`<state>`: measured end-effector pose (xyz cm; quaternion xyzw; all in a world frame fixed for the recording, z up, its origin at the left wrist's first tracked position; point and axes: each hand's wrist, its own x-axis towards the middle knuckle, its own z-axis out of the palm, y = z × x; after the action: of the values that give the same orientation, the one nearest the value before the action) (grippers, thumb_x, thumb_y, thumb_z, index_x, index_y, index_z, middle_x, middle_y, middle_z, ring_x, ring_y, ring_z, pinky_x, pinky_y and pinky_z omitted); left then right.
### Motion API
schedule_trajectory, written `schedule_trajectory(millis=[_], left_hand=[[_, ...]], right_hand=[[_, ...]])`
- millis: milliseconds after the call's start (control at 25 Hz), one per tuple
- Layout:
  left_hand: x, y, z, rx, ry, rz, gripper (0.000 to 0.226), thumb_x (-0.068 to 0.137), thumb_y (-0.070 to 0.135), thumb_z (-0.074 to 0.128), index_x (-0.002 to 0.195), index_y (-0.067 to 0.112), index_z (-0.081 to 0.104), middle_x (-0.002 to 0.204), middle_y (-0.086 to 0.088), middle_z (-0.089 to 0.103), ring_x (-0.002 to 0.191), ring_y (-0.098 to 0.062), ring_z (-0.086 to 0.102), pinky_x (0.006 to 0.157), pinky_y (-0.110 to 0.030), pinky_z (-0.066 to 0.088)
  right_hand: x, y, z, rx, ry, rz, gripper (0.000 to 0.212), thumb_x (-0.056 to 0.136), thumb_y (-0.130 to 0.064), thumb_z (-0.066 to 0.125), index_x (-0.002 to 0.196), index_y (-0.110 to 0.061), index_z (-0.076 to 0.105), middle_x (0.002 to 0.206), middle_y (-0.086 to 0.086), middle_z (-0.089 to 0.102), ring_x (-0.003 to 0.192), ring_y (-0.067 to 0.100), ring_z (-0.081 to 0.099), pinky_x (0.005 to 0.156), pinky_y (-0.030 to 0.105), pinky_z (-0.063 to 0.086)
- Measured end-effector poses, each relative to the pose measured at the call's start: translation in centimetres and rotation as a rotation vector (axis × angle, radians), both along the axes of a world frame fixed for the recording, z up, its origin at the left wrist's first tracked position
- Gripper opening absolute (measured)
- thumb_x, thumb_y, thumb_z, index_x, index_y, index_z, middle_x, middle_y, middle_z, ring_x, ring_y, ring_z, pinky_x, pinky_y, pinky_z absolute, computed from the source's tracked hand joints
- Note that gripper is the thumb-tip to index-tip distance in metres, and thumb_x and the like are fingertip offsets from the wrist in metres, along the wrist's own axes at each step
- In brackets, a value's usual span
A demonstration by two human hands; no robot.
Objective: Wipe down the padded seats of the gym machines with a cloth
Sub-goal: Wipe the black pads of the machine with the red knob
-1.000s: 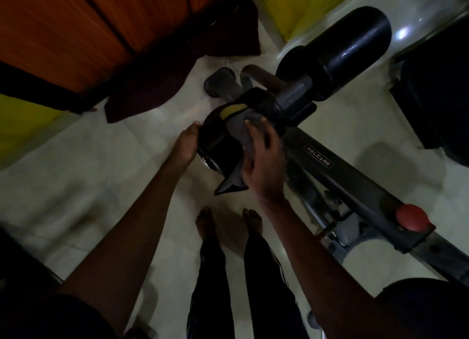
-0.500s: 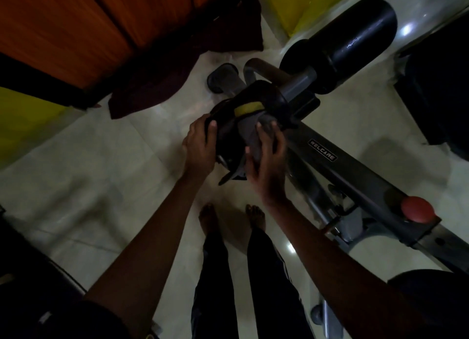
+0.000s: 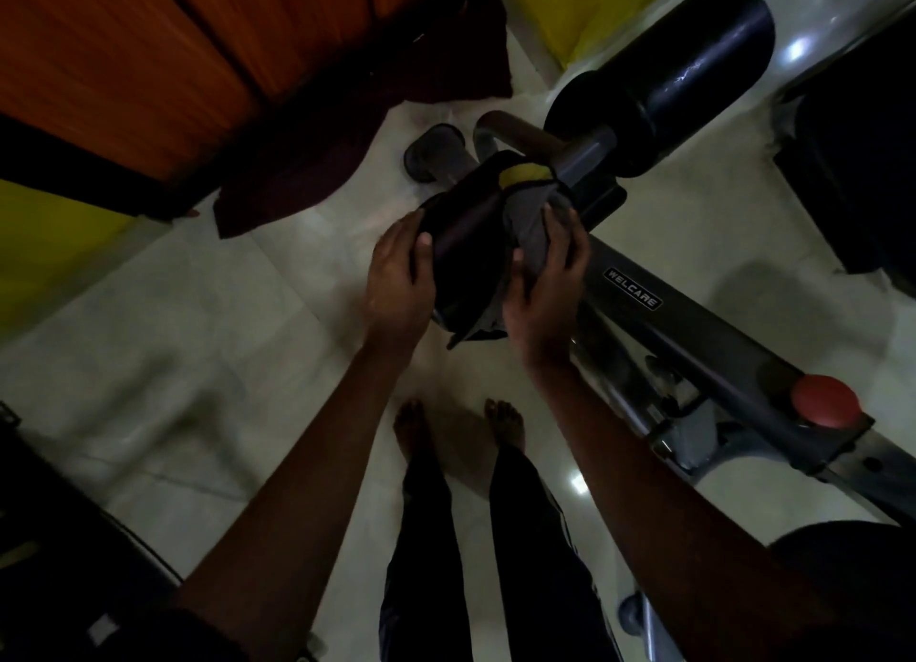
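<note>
Directly under right fingers (image 3: 559, 227), cloth (image 3: 528, 225), over pad (image 3: 466, 252)

Pale glossy tiled floor (image 3: 198, 314), dark maroon fabric (image 3: 307, 185) rumpled beyond the left hand (image 3: 396, 274) (at a wooden door's (image 3: 124, 66) foot), round grey machine foot (image 3: 436, 153) beyond both hands, bare feet (image 3: 411, 428) nearer than the right hand (image 3: 545, 289).

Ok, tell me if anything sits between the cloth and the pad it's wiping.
Nothing visible does. The right hand holds the grey cloth directly against the black pad; the left hand grips the pad's other side, clear of the cloth.
</note>
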<state>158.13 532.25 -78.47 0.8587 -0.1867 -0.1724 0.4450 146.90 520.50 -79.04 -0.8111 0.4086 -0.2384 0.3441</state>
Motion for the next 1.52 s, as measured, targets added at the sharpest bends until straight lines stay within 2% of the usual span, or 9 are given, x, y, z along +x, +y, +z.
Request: schedule_trajectory(millis=[120, 280, 520, 640, 800, 920, 1120, 1360, 1520], left_hand=[[1.2, 0.1, -1.6, 0.027, 0.147, -0.006, 0.041, 0.107, 0.029, 0.036, 0.141, 0.014, 0.053, 0.142, -0.003, 0.056, 0.132, -0.011, 0.046, 0.111, -0.025, 0.035], [5.0, 0.0, -3.3, 0.063, 0.586, 0.071, 0.044, 0.101, 0.043, 0.036, 0.131, 0.025, 0.064, 0.132, 0.002, 0.064, 0.124, -0.017, 0.057, 0.112, -0.038, 0.040], [2.9, 0.4, -0.3, 0.148, -0.008, 0.003, 0.036, 0.105, 0.037, 0.044, 0.121, 0.016, 0.067, 0.117, -0.003, 0.067, 0.106, -0.015, 0.062, 0.092, -0.028, 0.048], [1.1, 0.6, -0.3, 0.096, 0.079, -0.058, 0.044, 0.107, 0.038, 0.040, 0.140, 0.013, 0.053, 0.140, -0.003, 0.057, 0.130, -0.014, 0.049, 0.106, -0.024, 0.037], [2.7, -0.4, -0.4, 0.114, 0.352, 0.028, 0.040, 0.107, 0.034, 0.038, 0.138, 0.016, 0.056, 0.137, -0.006, 0.057, 0.128, -0.018, 0.050, 0.100, -0.021, 0.034], [3.8, -0.3, -0.1, 0.151, 0.488, 0.027, 0.043, 0.107, 0.040, 0.034, 0.136, 0.020, 0.058, 0.137, -0.004, 0.058, 0.120, -0.013, 0.052, 0.095, -0.019, 0.032], [3.9, -0.4, 0.6, 0.185, 0.480, 0.001, 0.046, 0.106, 0.045, 0.032, 0.137, 0.019, 0.056, 0.137, -0.008, 0.058, 0.124, -0.020, 0.053, 0.094, -0.022, 0.032], [4.9, -1.2, 0.9, 0.278, 0.394, -0.010, 0.039, 0.106, 0.029, 0.038, 0.139, 0.017, 0.054, 0.141, -0.008, 0.055, 0.130, -0.025, 0.050, 0.102, -0.029, 0.037], [4.0, -6.5, 3.1, 0.125, 0.152, 0.007, 0.035, 0.101, 0.012, 0.043, 0.132, 0.014, 0.059, 0.133, -0.004, 0.060, 0.123, -0.018, 0.054, 0.097, -0.019, 0.036]], right_hand=[[-1.2, 2.9, -0.2, 0.008, 0.074, 0.078, 0.053, 0.102, -0.024, 0.059, 0.151, -0.006, 0.046, 0.156, 0.023, 0.033, 0.144, 0.026, 0.038, 0.118, 0.036, 0.039], [-3.1, 3.4, -0.5, 0.007, 0.126, 0.334, 0.055, 0.102, -0.027, 0.055, 0.154, -0.016, 0.041, 0.160, 0.016, 0.027, 0.147, 0.033, 0.035, 0.118, 0.043, 0.040], [-1.0, -0.3, 0.2, 0.105, -0.042, -0.052, 0.052, 0.101, -0.010, 0.062, 0.149, 0.000, 0.043, 0.154, 0.027, 0.031, 0.133, 0.002, 0.033, 0.107, 0.001, 0.030], [-0.3, 1.3, -0.1, 0.092, -0.018, -0.094, 0.052, 0.102, -0.015, 0.060, 0.149, -0.002, 0.043, 0.155, 0.026, 0.030, 0.138, 0.012, 0.034, 0.114, 0.014, 0.034], [-1.0, 4.5, -0.1, 0.078, 0.034, 0.036, 0.053, 0.103, -0.029, 0.055, 0.151, -0.011, 0.043, 0.157, 0.017, 0.029, 0.144, 0.031, 0.036, 0.116, 0.043, 0.040], [-1.1, 3.6, 0.2, 0.180, -0.049, 0.007, 0.054, 0.102, -0.020, 0.058, 0.153, -0.014, 0.040, 0.157, 0.009, 0.028, 0.143, 0.023, 0.039, 0.114, 0.023, 0.041], [-0.1, 1.4, -0.2, 0.291, -0.112, -0.264, 0.057, 0.098, -0.007, 0.059, 0.151, 0.000, 0.037, 0.152, 0.023, 0.034, 0.133, 0.023, 0.047, 0.103, -0.001, 0.032], [-0.5, -1.0, 1.0, 0.141, -0.100, -0.181, 0.046, 0.102, -0.007, 0.056, 0.146, 0.001, 0.046, 0.146, 0.023, 0.040, 0.131, 0.022, 0.049, 0.108, 0.007, 0.033], [-1.3, -8.9, 2.6, 0.037, -0.095, -0.287, 0.046, 0.099, -0.005, 0.058, 0.144, 0.002, 0.049, 0.143, 0.025, 0.042, 0.132, 0.033, 0.049, 0.114, 0.034, 0.041]])
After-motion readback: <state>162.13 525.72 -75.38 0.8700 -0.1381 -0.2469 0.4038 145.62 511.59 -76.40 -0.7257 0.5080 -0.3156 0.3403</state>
